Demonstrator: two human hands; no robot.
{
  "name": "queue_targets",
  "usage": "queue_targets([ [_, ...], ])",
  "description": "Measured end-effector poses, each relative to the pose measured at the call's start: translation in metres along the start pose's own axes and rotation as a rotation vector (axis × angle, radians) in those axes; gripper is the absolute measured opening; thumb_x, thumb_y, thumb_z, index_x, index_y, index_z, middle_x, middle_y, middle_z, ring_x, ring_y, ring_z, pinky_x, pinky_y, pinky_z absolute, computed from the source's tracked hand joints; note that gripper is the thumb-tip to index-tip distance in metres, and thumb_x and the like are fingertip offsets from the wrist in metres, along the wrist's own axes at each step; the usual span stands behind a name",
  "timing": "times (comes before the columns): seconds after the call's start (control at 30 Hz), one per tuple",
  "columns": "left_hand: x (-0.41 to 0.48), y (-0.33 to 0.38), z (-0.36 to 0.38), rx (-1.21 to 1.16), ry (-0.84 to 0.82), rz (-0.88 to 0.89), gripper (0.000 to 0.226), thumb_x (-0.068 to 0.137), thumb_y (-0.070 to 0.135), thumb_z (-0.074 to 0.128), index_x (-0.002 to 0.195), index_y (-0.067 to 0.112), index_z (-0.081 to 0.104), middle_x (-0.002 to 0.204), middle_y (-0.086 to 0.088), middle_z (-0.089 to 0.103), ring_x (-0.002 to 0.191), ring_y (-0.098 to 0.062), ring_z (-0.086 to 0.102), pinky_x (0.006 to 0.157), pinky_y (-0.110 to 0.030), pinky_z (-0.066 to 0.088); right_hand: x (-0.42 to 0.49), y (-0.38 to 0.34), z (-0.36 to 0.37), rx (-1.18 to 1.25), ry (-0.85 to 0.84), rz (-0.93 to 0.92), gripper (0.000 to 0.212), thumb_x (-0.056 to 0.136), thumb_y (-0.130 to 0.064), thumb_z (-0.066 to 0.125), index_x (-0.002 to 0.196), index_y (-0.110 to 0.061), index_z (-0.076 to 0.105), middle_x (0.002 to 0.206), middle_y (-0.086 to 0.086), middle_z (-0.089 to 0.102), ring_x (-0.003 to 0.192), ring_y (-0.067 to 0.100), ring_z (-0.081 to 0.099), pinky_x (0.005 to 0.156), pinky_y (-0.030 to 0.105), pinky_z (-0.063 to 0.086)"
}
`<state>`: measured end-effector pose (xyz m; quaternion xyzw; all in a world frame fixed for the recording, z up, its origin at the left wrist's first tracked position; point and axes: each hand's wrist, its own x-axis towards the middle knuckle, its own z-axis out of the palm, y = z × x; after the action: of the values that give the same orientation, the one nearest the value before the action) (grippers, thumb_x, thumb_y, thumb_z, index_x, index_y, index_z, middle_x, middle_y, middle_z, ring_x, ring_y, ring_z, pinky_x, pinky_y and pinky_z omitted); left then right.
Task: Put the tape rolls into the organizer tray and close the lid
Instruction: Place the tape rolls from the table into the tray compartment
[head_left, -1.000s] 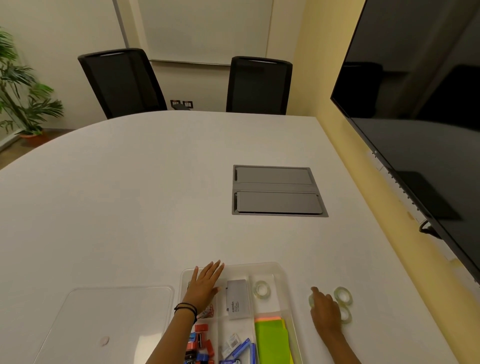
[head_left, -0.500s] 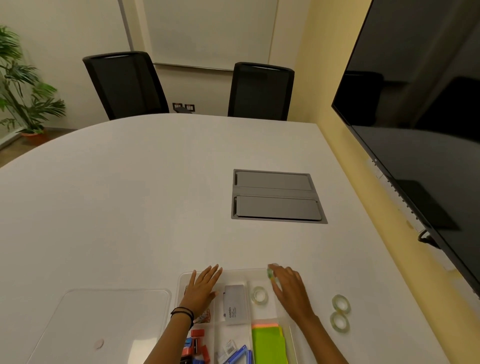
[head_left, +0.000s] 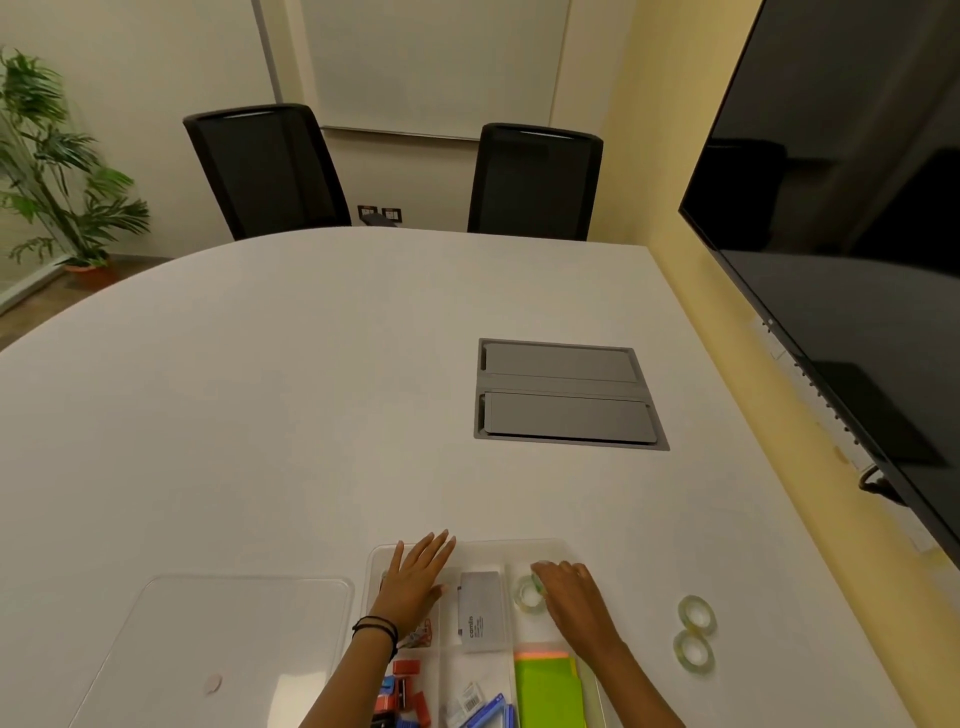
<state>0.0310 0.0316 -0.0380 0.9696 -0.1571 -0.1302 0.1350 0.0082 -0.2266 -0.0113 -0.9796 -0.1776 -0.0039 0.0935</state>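
The clear organizer tray (head_left: 514, 544) lies at the table's near edge. My left hand (head_left: 415, 582) rests flat and open on its far left compartment. My right hand (head_left: 574, 597) hovers over the far right compartment, fingers curled on a clear tape roll (head_left: 540, 569). Right beside those fingertips another tape roll (head_left: 525, 598) lies in that compartment. Two more tape rolls (head_left: 697, 614) (head_left: 693, 651) sit on the table to the right of the tray. The clear lid (head_left: 234, 639) lies flat to the tray's left.
The tray also holds a grey box (head_left: 480, 610), green sticky notes (head_left: 548, 693), red and blue clips (head_left: 402, 691) and blue pens (head_left: 491, 714). A grey cable hatch (head_left: 566, 395) is set in the table farther off. A large screen (head_left: 857, 260) hangs on the right.
My right hand picked one tape roll from the group on the right and carried it left to the tray's far right compartment. The left hand stayed on the tray.
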Motion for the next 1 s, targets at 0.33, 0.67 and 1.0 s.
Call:
queue_targets([
  [0.33,0.000,-0.003,0.004,0.000,-0.005,0.003,0.062,0.099,0.027,0.040,0.147,0.023,0.001,0.158,-0.006,-0.003,0.146,-0.023,-0.002,0.117,-0.048,-0.005,-0.002,0.024,-0.019,0.135,0.056,0.104,0.051,0.073,0.010,0.063,0.117,-0.015,0.061,0.112,-0.002,0.068,0.101,0.012,0.060,0.088,0.019,0.032],
  [0.67,0.004,-0.006,0.004,-0.010,0.004,0.025,0.064,0.099,0.024,0.042,0.146,0.019,0.001,0.158,-0.009,-0.001,0.146,-0.025,0.000,0.117,-0.049,-0.004,-0.069,0.083,-0.031,0.331,0.146,0.475,0.038,0.089,0.010,0.048,0.123,-0.006,0.054,0.117,0.005,0.062,0.110,0.020,0.059,0.096,0.006,0.037],
  [1.0,0.005,-0.005,0.005,0.048,-0.020,0.013,0.064,0.099,0.028,0.039,0.146,0.020,-0.003,0.158,-0.007,-0.004,0.146,-0.023,-0.001,0.117,-0.048,-0.004,-0.127,0.087,-0.014,0.302,0.053,0.818,0.049,0.086,-0.002,0.058,0.133,-0.005,0.044,0.132,0.018,0.048,0.118,0.035,0.048,0.093,0.042,0.048],
])
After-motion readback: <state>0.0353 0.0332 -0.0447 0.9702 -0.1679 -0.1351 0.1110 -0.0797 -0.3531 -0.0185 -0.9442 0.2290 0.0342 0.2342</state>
